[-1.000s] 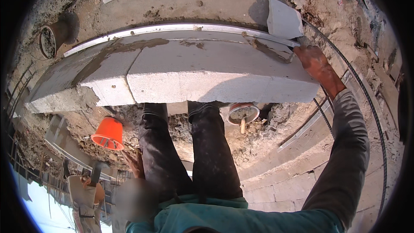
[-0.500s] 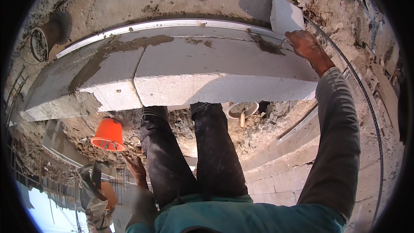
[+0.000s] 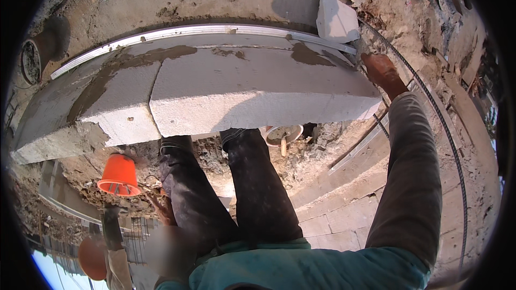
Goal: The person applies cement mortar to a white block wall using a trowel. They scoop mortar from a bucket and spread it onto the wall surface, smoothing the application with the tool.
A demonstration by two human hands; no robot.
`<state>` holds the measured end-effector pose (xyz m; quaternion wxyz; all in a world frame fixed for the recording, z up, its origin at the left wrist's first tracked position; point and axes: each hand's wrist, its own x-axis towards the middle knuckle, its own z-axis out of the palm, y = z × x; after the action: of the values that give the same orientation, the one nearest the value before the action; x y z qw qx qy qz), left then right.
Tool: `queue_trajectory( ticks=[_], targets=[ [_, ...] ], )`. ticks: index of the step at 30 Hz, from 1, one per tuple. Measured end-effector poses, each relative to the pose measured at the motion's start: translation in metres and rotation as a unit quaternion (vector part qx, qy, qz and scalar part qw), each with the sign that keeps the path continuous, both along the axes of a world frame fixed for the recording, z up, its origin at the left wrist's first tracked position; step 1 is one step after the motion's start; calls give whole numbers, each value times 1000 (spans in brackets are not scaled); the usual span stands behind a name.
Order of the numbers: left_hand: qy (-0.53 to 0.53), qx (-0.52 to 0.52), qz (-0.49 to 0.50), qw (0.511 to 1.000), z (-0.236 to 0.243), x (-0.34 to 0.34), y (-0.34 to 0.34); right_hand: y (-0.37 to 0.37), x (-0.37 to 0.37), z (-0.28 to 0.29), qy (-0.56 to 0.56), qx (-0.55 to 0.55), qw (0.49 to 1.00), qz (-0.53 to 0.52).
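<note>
A low wall of pale blocks (image 3: 258,111) crosses in front of me, with wet grey mortar (image 3: 310,53) smeared over its top. Just past the wall's right end is my right hand (image 3: 382,72), its fingers curled in; whatever they may hold is hidden. My left hand (image 3: 162,208) hangs low beside my left leg, fingers stretched toward an orange bucket (image 3: 119,173) and apparently holding nothing. Along the wall's far edge lies a long light metal strip (image 3: 215,30). A broken white block piece (image 3: 337,19) stands near its right end, beyond my right hand.
A round pan (image 3: 293,133) with a wooden handle (image 3: 284,147) sits on the ground beyond my legs. A ribbed steel bar (image 3: 430,87) curves along the right. At far left lies a pipe (image 3: 32,60). A co-worker's sleeve (image 3: 114,231) shows at lower left.
My right hand has come away from the wall's end, slightly down and outward. The whole view has shifted, so the wall and bucket appear farther left. The co-worker at lower left has moved.
</note>
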<state>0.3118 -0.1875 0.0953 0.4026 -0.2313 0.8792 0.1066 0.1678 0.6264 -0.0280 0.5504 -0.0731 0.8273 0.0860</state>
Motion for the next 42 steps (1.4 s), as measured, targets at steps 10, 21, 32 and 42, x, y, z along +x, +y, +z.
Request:
queue_trajectory(
  ticks=[10,21,32,42],
  targets=[
    [-6,9,12,1000,3,5,-1,4,-17,-8,-22,54,998,-23],
    [-19,2,31,999,21,19,-3,-35,-48,-49,24,-8,997,-74],
    [-26,12,42,999,19,16,-7,-89,-72,-35,13,-147,988,-48],
    [-33,24,54,998,19,26,-12,50,6,-15,-10,55,998,-17]
  ],
)
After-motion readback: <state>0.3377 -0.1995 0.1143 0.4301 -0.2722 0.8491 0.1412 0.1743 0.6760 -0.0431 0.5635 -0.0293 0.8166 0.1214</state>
